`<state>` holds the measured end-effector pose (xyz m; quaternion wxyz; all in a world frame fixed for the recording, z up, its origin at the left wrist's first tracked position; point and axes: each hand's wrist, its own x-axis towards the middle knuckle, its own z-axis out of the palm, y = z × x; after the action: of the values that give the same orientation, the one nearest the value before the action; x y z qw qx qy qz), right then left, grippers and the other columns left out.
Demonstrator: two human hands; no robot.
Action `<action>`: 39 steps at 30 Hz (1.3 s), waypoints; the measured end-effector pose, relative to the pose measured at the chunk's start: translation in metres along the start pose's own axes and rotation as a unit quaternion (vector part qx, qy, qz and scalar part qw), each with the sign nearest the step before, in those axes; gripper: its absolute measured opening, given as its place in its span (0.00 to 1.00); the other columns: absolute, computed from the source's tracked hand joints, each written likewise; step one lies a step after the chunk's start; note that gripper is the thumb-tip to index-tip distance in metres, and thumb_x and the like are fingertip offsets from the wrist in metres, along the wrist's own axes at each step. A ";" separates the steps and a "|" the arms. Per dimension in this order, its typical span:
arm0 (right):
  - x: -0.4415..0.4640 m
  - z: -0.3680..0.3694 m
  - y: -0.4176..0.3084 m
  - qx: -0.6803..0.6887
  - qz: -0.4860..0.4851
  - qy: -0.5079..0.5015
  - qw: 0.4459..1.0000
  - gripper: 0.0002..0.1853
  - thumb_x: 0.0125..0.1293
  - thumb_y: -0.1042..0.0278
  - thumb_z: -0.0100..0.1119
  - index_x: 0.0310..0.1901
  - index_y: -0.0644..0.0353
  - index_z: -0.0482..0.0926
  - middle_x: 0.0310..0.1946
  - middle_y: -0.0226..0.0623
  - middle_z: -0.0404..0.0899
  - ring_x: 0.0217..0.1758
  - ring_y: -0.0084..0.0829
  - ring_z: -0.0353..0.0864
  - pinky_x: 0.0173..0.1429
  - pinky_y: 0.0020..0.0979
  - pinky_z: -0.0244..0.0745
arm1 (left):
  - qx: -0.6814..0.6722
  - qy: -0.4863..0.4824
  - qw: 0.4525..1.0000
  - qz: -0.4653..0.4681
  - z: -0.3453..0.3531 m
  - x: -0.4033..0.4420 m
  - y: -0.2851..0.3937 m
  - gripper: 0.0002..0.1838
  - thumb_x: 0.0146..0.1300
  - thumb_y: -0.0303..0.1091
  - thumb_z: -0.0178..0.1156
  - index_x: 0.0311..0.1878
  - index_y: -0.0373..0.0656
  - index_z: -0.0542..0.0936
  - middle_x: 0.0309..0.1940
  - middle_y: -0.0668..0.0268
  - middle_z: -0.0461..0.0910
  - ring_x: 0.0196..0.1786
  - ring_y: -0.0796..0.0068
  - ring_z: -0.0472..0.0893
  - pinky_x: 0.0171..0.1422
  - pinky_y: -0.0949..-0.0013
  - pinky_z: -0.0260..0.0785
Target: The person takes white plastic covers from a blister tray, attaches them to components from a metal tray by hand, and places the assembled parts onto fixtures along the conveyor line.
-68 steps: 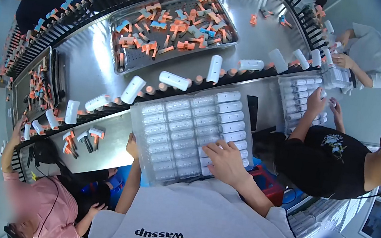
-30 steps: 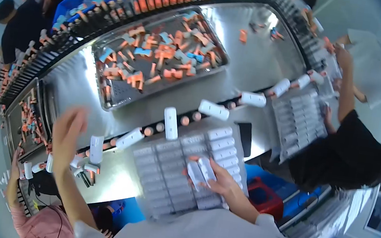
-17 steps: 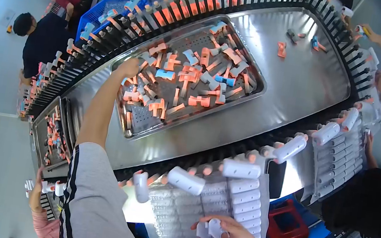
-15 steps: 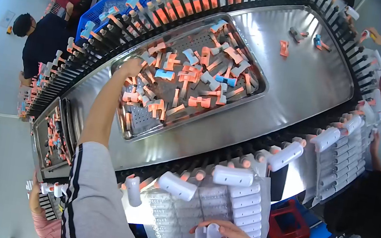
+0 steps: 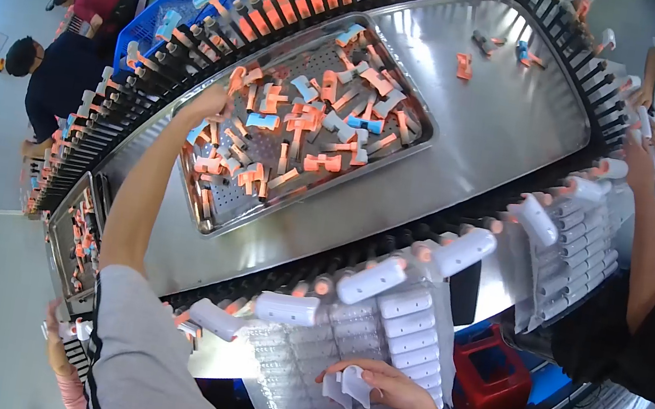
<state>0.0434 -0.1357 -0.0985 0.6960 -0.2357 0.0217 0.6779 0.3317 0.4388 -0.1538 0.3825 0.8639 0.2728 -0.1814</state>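
Note:
My left hand [image 5: 208, 105] is at the left edge of a perforated metal tray [image 5: 210, 227], its fingers closed on an orange clip-shaped piece [image 5: 236, 81]. Many orange, blue and grey pieces on short stems lie jumbled in this tray, among them a bright blue clip [image 5: 263, 121]. Low in front of my body, my right hand [image 5: 401, 392] grips a white curved plastic shell [image 5: 355, 385]. Beside that hand, white rounded covers [image 5: 414, 341] sit in rows in a clear plastic blister tray [image 5: 286, 368].
A ring of black posts [image 5: 189, 57] runs round the steel tabletop [image 5: 481, 143]; white covers [image 5: 286, 308] are mounted along its near side. A second tray of parts [image 5: 77, 239] stands left. A red stool [image 5: 492, 377] is below right. Co-workers [image 5: 66, 81] are around the line.
My left hand has lifted from among the pieces to the tray's edge, now with an orange clip-shaped piece. My right hand still holds the white shell. The whole view has shifted slightly.

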 end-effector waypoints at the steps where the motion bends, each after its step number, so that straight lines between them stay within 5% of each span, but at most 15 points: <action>1: 0.001 -0.001 0.005 0.001 -0.010 -0.006 1.000 0.36 0.69 0.37 0.53 0.68 0.57 0.71 0.64 0.39 0.73 0.66 0.34 0.72 0.68 0.32 0.66 | -0.055 -0.038 0.997 0.025 0.003 -0.013 0.009 0.10 0.65 0.34 0.52 0.33 0.39 0.77 0.25 0.67 0.76 0.26 0.77 0.74 0.27 0.71 0.68; 5: 0.003 -0.007 0.016 -0.001 -0.071 -0.031 0.997 0.33 0.72 0.45 0.52 0.68 0.64 0.69 0.61 0.45 0.76 0.62 0.37 0.76 0.65 0.33 0.68 | -0.228 -0.147 0.961 0.057 0.017 -0.111 0.085 0.09 0.72 0.37 0.50 0.42 0.42 0.75 0.31 0.71 0.74 0.28 0.81 0.69 0.36 0.75 0.62; 10: 0.005 -0.013 0.029 0.029 -0.110 -0.028 0.993 0.30 0.74 0.47 0.50 0.67 0.63 0.69 0.59 0.45 0.77 0.59 0.39 0.79 0.64 0.37 0.72 | -0.294 -0.161 0.931 0.143 0.015 -0.261 0.135 0.09 0.74 0.35 0.48 0.44 0.41 0.75 0.29 0.72 0.72 0.26 0.83 0.66 0.30 0.78 0.57; 15: 0.005 -0.012 0.036 0.025 -0.126 -0.030 0.991 0.30 0.75 0.46 0.49 0.68 0.60 0.68 0.59 0.43 0.77 0.59 0.39 0.79 0.63 0.38 0.73 | -0.205 -0.039 0.965 0.158 0.030 -0.285 0.115 0.10 0.68 0.38 0.56 0.32 0.48 0.70 0.23 0.77 0.64 0.25 0.85 0.62 0.28 0.76 0.53; 19: 0.003 -0.014 0.036 0.046 -0.127 -0.048 0.990 0.29 0.75 0.47 0.49 0.69 0.59 0.67 0.59 0.40 0.77 0.61 0.38 0.78 0.64 0.37 0.73 | -0.146 0.059 0.978 0.139 0.054 -0.211 0.123 0.13 0.65 0.45 0.59 0.33 0.47 0.81 0.18 0.78 0.66 0.22 0.85 0.64 0.26 0.73 0.54; 22: 0.004 -0.011 0.037 0.043 -0.123 -0.003 0.992 0.33 0.71 0.45 0.56 0.70 0.58 0.66 0.60 0.42 0.76 0.60 0.40 0.78 0.62 0.39 0.74 | 0.009 0.082 0.975 0.205 0.077 -0.112 0.137 0.16 0.65 0.44 0.56 0.36 0.42 0.85 0.17 0.69 0.75 0.23 0.75 0.76 0.30 0.67 0.67; 23: 0.004 -0.010 0.037 0.033 -0.125 -0.006 0.992 0.32 0.72 0.46 0.54 0.70 0.57 0.67 0.59 0.38 0.76 0.62 0.34 0.77 0.64 0.34 0.71 | -0.041 0.027 0.975 0.217 0.088 -0.044 0.123 0.16 0.64 0.43 0.55 0.36 0.40 0.85 0.21 0.62 0.81 0.27 0.71 0.81 0.32 0.63 0.70; 24: 0.001 -0.006 0.034 0.004 -0.118 -0.001 0.993 0.31 0.73 0.45 0.53 0.70 0.57 0.67 0.59 0.36 0.76 0.62 0.32 0.75 0.65 0.33 0.69 | 0.051 0.024 0.968 0.243 0.096 0.011 0.114 0.18 0.67 0.46 0.53 0.38 0.42 0.85 0.22 0.61 0.82 0.28 0.70 0.83 0.32 0.61 0.71; 26: -0.003 -0.001 0.026 -0.014 -0.098 -0.002 0.995 0.31 0.74 0.43 0.51 0.69 0.56 0.69 0.59 0.32 0.75 0.63 0.26 0.72 0.66 0.29 0.66 | 0.129 0.026 0.955 0.266 0.115 0.008 0.155 0.19 0.67 0.48 0.53 0.40 0.43 0.85 0.25 0.58 0.84 0.29 0.66 0.84 0.35 0.59 0.73; 29: -0.004 -0.006 0.024 -0.027 -0.096 -0.015 0.995 0.31 0.74 0.42 0.49 0.69 0.56 0.69 0.63 0.31 0.71 0.65 0.24 0.69 0.68 0.29 0.64 | 0.141 0.145 0.953 0.225 0.142 0.066 0.186 0.19 0.51 0.43 0.63 0.44 0.40 0.84 0.35 0.47 0.85 0.41 0.50 0.86 0.45 0.51 0.76; 32: -0.006 -0.008 0.023 -0.041 -0.092 -0.018 0.995 0.31 0.76 0.42 0.46 0.69 0.56 0.69 0.67 0.29 0.68 0.70 0.25 0.64 0.73 0.30 0.58 | 0.238 0.109 0.943 0.208 0.158 0.092 0.192 0.27 0.47 0.52 0.67 0.45 0.40 0.84 0.41 0.43 0.84 0.49 0.46 0.84 0.53 0.49 0.75; 35: -0.016 -0.001 0.015 -0.042 -0.128 -0.009 0.991 0.28 0.79 0.47 0.44 0.71 0.55 0.67 0.63 0.28 0.71 0.65 0.20 0.67 0.69 0.26 0.61 | 0.319 0.065 0.926 0.191 0.189 0.179 0.155 0.18 0.60 0.40 0.56 0.49 0.39 0.82 0.49 0.42 0.81 0.54 0.43 0.81 0.57 0.47 0.74; 37: -0.018 0.006 0.007 -0.105 -0.033 0.098 0.989 0.26 0.76 0.50 0.51 0.65 0.62 0.73 0.61 0.43 0.74 0.65 0.36 0.70 0.68 0.33 0.63 | 0.337 0.067 0.923 0.171 0.188 0.166 0.165 0.20 0.61 0.41 0.54 0.49 0.35 0.81 0.50 0.40 0.80 0.56 0.41 0.79 0.59 0.46 0.72; 39: -0.024 0.004 -0.002 -0.149 -0.049 0.084 0.984 0.27 0.76 0.47 0.50 0.64 0.61 0.75 0.61 0.40 0.75 0.65 0.32 0.69 0.69 0.32 0.61 | 0.298 0.082 0.943 0.122 0.186 0.160 0.169 0.21 0.63 0.40 0.52 0.49 0.31 0.80 0.51 0.37 0.79 0.56 0.41 0.79 0.60 0.46 0.71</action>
<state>0.0424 -0.1563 -0.0859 0.6812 -0.3936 -0.0334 0.6164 0.5414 0.2565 -0.2616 0.1027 0.9769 0.1296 -0.1350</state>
